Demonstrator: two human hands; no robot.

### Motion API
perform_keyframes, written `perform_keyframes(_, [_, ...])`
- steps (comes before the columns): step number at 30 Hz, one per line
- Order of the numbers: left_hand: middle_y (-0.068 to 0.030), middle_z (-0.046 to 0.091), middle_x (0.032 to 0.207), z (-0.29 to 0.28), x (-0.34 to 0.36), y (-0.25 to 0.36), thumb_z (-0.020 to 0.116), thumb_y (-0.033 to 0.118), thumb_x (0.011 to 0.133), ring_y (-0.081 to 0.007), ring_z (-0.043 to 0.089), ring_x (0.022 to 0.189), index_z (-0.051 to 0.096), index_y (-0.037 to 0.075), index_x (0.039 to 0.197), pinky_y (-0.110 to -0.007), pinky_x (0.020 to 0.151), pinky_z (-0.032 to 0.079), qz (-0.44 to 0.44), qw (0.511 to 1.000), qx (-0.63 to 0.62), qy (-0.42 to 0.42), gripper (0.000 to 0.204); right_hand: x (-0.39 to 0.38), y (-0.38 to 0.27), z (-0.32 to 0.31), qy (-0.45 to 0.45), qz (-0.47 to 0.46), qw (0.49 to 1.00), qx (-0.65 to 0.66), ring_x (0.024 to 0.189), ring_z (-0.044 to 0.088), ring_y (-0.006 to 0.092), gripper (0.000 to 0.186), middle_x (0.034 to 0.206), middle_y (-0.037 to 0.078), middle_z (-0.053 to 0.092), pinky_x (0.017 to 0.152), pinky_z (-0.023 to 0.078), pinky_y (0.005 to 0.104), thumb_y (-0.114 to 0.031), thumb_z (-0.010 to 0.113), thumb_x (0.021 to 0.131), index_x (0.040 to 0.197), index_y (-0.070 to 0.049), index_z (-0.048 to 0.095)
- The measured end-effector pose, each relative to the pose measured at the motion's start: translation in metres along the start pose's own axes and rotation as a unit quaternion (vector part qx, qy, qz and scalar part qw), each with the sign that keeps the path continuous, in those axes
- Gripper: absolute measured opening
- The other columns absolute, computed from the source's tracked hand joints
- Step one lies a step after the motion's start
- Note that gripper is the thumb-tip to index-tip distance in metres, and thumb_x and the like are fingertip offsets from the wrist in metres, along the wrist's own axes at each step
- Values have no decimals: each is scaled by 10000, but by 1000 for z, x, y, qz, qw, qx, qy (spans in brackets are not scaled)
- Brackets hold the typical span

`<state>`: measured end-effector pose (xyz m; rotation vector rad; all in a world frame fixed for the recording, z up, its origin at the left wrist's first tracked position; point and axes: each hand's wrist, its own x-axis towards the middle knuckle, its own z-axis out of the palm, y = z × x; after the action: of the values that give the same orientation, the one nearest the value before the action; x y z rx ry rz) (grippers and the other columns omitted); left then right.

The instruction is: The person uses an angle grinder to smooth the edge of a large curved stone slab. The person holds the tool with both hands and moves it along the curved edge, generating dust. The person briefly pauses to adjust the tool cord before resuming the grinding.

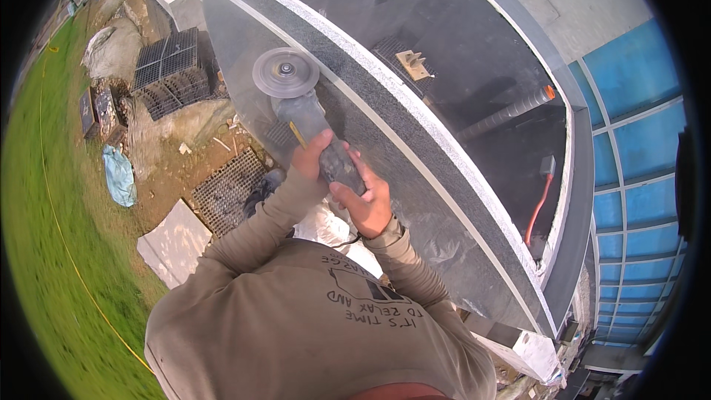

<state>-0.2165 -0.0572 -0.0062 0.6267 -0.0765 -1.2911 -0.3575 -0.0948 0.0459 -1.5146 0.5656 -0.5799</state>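
Both my hands grip an angle grinder [339, 167] with a grey body and a round disc [274, 81] at its far end, which looks slightly blurred. My left hand [311, 159] wraps its left side, a thin yellow stick-like piece beside the thumb. Farther back on the body, my right hand [366, 204] holds it with fingers curled round. Beneath the grinder is a curved grey stone edge [429, 237] with a pale strip along it; whether the disc touches it, I cannot tell.
A dark curved basin [489, 52] with orange conduits, a pipe and a small fitting lies right of the stone, beside blue tiles [637, 148]. At left are plastic grid crates [167, 74], a grid panel [222, 185], a pale slab [174, 244], sacks and grass [44, 200] with a yellow line.
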Motion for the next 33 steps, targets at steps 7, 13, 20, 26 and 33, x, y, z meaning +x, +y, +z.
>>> perform_keyframes(7, [-182, 658, 927, 7, -5, -11, 680, 393, 884, -342, 682, 900, 603, -25, 1015, -478, 789, 583, 17, 1000, -10, -3, 445, -10, 0, -6, -2, -10, 1000, -2, 735, 593, 92, 647, 1182, 129, 622, 621, 489, 237, -69, 657, 862, 1453, 40, 419])
perform_keyframes(13, [-190, 664, 931, 7, -3, -10, 688, 385, 880, -341, 680, 900, 616, -15, 999, -471, 784, 584, 25, 999, -20, 15, 423, -7, 2, -9, -8, 19, 1000, -7, 1111, 551, 160, 668, 1282, 160, 593, 952, 423, 279, -74, 687, 860, 1447, 71, 403])
perform_keyframes(20, [-118, 637, 994, 0, 5, 2, 625, 331, 944, -249, 658, 952, 571, 10, 1085, -400, 834, 555, 5, 1000, -24, 2, 355, 8, 8, -5, -10, 24, 1000, 5, 1165, 561, 181, 674, 1303, 172, 589, 1010, 422, 293, -83, 705, 857, 1437, 84, 405])
perform_keyframes(26, [-97, 631, 1028, -6, 11, 8, 592, 333, 969, -209, 654, 958, 554, 23, 1124, -376, 844, 553, 17, 1000, -21, 0, 349, 20, 8, 0, -2, -7, 999, -32, 707, 564, 82, 642, 949, 76, 646, 636, 463, 234, -78, 670, 865, 1432, 84, 416])
perform_keyframes(33, [-106, 622, 1058, -28, 28, 9, 621, 325, 960, -212, 640, 1002, 514, 33, 1190, -358, 851, 553, 103, 989, 104, -24, 387, 35, 4, 4, -7, 28, 999, -22, 966, 587, 137, 664, 1127, 138, 640, 851, 461, 267, -123, 703, 850, 1414, 94, 428])
